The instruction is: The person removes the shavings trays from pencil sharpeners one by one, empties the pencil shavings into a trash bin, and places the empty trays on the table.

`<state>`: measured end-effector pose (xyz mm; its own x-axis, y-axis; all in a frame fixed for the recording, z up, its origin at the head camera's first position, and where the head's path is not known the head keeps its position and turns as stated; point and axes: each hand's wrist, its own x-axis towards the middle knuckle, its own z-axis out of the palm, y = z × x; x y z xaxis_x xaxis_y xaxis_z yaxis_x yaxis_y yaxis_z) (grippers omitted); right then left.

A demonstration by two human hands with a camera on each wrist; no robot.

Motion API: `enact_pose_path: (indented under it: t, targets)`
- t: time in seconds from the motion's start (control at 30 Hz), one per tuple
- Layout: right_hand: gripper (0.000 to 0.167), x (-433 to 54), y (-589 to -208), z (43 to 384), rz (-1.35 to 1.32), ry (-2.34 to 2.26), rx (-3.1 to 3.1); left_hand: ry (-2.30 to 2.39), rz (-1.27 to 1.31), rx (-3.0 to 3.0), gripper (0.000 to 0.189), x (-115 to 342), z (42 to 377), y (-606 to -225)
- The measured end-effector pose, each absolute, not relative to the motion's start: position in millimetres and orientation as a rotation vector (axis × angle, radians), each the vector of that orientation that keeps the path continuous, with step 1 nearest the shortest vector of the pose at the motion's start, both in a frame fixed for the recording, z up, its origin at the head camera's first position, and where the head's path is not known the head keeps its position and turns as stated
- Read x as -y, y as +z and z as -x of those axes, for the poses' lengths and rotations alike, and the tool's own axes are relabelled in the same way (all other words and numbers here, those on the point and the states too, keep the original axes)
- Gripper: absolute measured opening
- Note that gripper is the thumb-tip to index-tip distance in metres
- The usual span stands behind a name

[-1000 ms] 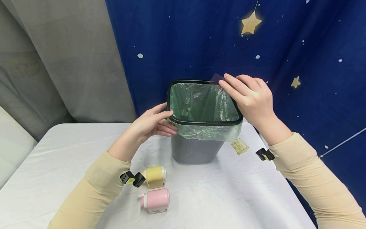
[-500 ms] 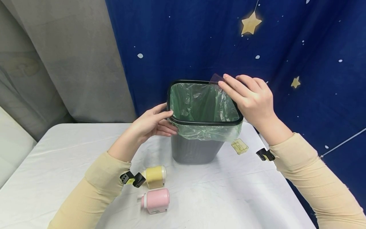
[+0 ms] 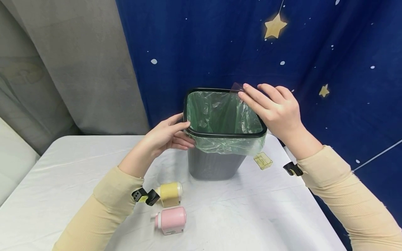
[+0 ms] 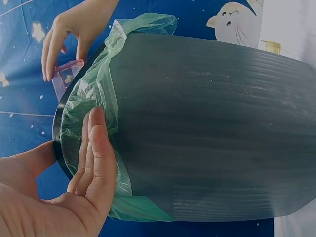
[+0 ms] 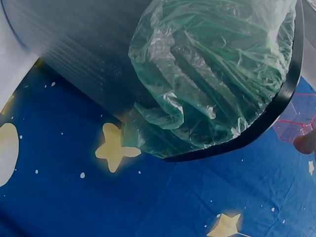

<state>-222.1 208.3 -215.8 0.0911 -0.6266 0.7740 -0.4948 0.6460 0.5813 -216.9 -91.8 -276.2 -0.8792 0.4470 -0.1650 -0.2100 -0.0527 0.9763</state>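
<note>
A grey trash can (image 3: 216, 167) with a black rim stands on the table, lined with a green plastic bag (image 3: 224, 144) folded over its edge. At its left side my left hand (image 3: 166, 134) grips the rim, thumb at the top and fingers along the outside over the bag, as the left wrist view also shows. Above the back right corner of the opening, my right hand (image 3: 277, 108) pinches a small clear pink plastic box (image 4: 65, 79). Fingers hide much of that box in the head view; in the right wrist view only a fingertip (image 5: 306, 143) shows beside it.
A clear yellow plastic box (image 3: 263, 160) lies on the table to the right of the can. Two small bottles, one yellow (image 3: 170, 194) and one pink (image 3: 172, 220), lie on their sides near my left forearm. A blue starry curtain (image 3: 204, 42) hangs behind.
My right hand has shifted very slightly left and down with the pink box. The left hand, the trash can and the bottles stay where they were.
</note>
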Motion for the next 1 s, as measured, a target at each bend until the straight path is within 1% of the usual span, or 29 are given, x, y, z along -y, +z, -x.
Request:
enact_pose_path:
  t: [0.33, 0.57, 1.0]
  targets:
    - [0.04, -208.2, -213.6, 224.8, -0.976, -0.165, 1.517, 1.982, -0.258, -1.781, 0.068, 92.8, 217.6, -276.6]
    - [0.039, -210.9, -211.6, 226.0, -0.999, -0.219, 1.513, 1.988, -0.259, -1.765, 0.071, 92.7, 218.2, -276.6]
    - [0.051, -215.4, -209.6, 227.8, -1.037, -0.309, 1.497, 1.986, -0.263, -1.762, 0.071, 93.6, 219.7, -276.6]
